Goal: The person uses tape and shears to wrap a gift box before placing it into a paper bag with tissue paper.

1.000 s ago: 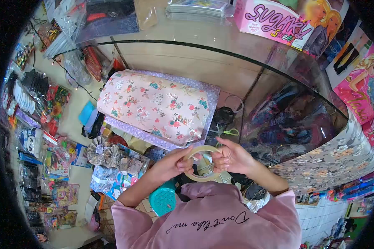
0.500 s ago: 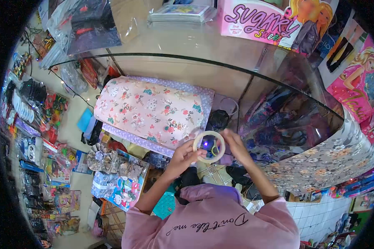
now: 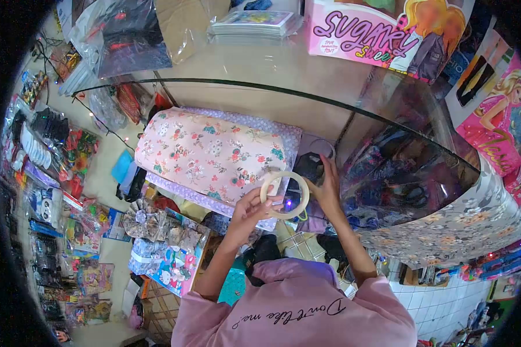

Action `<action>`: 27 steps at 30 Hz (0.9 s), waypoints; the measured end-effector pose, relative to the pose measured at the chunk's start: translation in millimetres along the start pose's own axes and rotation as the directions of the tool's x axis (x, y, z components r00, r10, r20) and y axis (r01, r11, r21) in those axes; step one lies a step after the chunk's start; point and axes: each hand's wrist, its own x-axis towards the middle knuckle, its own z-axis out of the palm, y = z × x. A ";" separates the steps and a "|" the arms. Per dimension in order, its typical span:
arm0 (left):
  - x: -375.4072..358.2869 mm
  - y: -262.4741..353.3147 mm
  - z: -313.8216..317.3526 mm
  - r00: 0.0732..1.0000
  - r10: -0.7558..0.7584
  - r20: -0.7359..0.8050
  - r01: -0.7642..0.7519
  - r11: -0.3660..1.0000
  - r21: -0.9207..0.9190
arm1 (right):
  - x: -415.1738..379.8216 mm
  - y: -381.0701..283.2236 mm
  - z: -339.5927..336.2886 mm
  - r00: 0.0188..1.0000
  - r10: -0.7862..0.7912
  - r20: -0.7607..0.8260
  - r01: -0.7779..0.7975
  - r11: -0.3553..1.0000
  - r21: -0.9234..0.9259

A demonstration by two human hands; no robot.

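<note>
My left hand (image 3: 250,209) grips a roll of cream-coloured tape (image 3: 304,203) by its left side, fingers and thumb closed on the ring. The roll stands with its open centre facing me. At its right edge is my right hand (image 3: 328,188), thumb close to the rim and fingers stretched upward, apart from the thumb. Behind the roll lies a wrapped parcel in pink floral paper (image 3: 208,153), resting on purple patterned paper (image 3: 289,132). A dark round object (image 3: 308,166) sits just beyond my right fingers.
A glass shelf (image 3: 260,63) with a dark edge crosses above the parcel. On it stand a pink "Sugary Sweet" box (image 3: 353,32) and a stack of cards (image 3: 255,24). Grey floral paper (image 3: 446,231) drapes at the right. Packaged goods (image 3: 87,231) hang at the left.
My right hand has risen and its fingers now point upward beside the roll. The tape roll and my left hand have shifted slightly up and left.
</note>
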 end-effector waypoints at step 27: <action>-4.7 -14.5 3.8 0.980 0.187 -0.063 -0.197 0.957 -0.213 | -11.7 -111.1 -35.0 0.920 -0.341 0.191 0.274 0.911 0.308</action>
